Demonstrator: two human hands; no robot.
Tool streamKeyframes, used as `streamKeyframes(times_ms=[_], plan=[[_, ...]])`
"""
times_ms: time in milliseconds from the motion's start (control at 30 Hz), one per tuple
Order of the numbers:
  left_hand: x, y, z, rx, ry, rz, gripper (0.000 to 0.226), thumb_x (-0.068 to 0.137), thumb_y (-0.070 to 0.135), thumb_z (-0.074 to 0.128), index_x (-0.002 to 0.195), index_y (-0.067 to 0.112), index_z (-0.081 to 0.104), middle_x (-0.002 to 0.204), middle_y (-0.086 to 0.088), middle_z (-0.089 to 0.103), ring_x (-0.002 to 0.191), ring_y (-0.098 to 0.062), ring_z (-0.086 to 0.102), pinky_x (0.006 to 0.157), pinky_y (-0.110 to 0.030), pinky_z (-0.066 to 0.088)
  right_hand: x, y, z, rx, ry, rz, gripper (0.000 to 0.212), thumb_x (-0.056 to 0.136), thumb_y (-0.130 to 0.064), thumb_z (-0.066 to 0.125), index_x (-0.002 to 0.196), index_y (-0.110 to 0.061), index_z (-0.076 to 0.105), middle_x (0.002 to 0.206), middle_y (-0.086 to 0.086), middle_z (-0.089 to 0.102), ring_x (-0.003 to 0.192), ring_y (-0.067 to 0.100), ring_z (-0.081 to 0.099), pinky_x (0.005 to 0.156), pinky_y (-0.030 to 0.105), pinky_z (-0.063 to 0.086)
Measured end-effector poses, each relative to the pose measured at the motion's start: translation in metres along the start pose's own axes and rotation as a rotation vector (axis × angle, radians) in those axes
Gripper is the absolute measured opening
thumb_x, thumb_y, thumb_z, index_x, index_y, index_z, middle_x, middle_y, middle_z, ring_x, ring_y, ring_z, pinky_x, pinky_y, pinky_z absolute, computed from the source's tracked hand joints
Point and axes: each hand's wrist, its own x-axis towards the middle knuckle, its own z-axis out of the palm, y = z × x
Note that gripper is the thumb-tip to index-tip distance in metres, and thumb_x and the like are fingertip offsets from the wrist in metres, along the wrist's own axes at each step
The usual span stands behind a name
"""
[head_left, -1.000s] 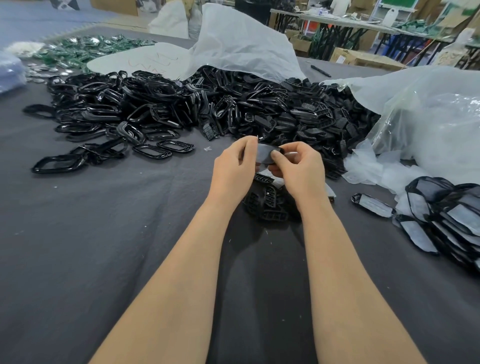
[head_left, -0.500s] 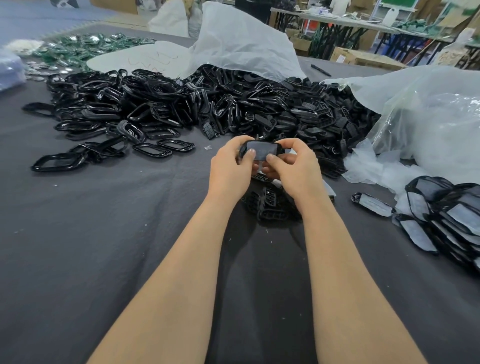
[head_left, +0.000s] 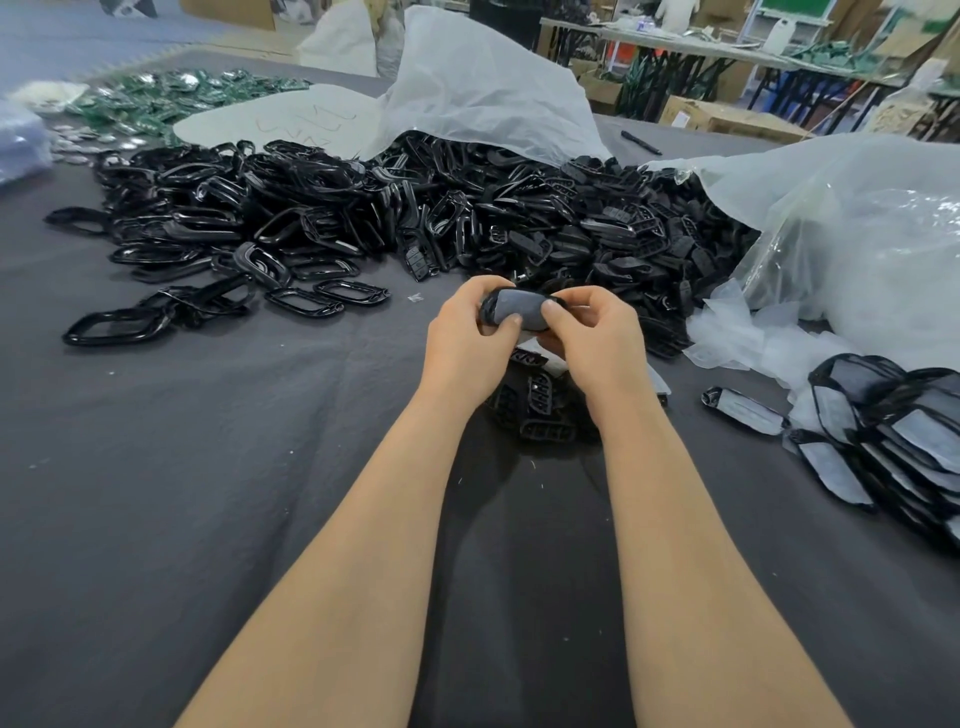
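Both hands hold one small black plastic shell with a grey film on its face, above the dark cloth table. My left hand grips its left end, thumb pressed on the face. My right hand grips its right end, thumb on the grey face too. Under my wrists lies a small heap of black ribbed inserts, partly hidden by my hands.
A big pile of black frames and shells spans the table beyond my hands. Finished film-covered pieces are stacked at the right. Clear plastic bags lie right and behind. Green circuit boards sit at the far left.
The piece has gone from a thin edge-on part between my fingertips to a shell held face up. Both thumbs now press on its grey face, and my hands sit slightly lower.
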Motion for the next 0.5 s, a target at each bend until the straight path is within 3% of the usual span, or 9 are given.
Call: streamKeyframes(times_ms=[200, 367, 500], plan=[[-0.0018, 0.0016, -0.0005, -0.038, -0.014, -0.005, 0.024, 0.09, 0.01, 0.06, 0.105, 0.029, 0.056, 0.099, -0.003, 0.068, 0.088, -0.018, 0.064, 0.09, -0.04, 0.053, -0.0004, -0.0002, -0.0004, 0.002, 0.008, -0.023, 0.017, 0.091, -0.005, 0.059, 0.082, -0.018, 0.057, 0.083, 0.006, 0.067, 0.075, 0.016, 0.067, 0.072, 0.023, 0.058], [-0.0001, 0.0018, 0.0005, -0.037, 0.014, -0.018, 0.016, 0.095, 0.016, 0.056, 0.108, 0.025, 0.058, 0.1, -0.003, 0.068, 0.091, -0.019, 0.066, 0.091, -0.042, 0.053, -0.0002, 0.0004, 0.0009, -0.083, 0.032, -0.056, 0.017, 0.091, -0.009, 0.061, 0.08, -0.023, 0.058, 0.087, 0.008, 0.07, 0.082, 0.022, 0.069, 0.082, 0.038, 0.057], [0.002, 0.0006, 0.0008, -0.077, 0.063, -0.056, 0.014, 0.095, 0.014, 0.056, 0.1, 0.028, 0.054, 0.096, -0.006, 0.069, 0.089, -0.023, 0.067, 0.089, -0.045, 0.053, -0.0023, -0.0014, 0.0042, 0.036, 0.05, -0.027, 0.008, 0.094, -0.008, 0.054, 0.095, -0.014, 0.06, 0.083, 0.003, 0.068, 0.071, 0.013, 0.069, 0.078, 0.034, 0.059]])
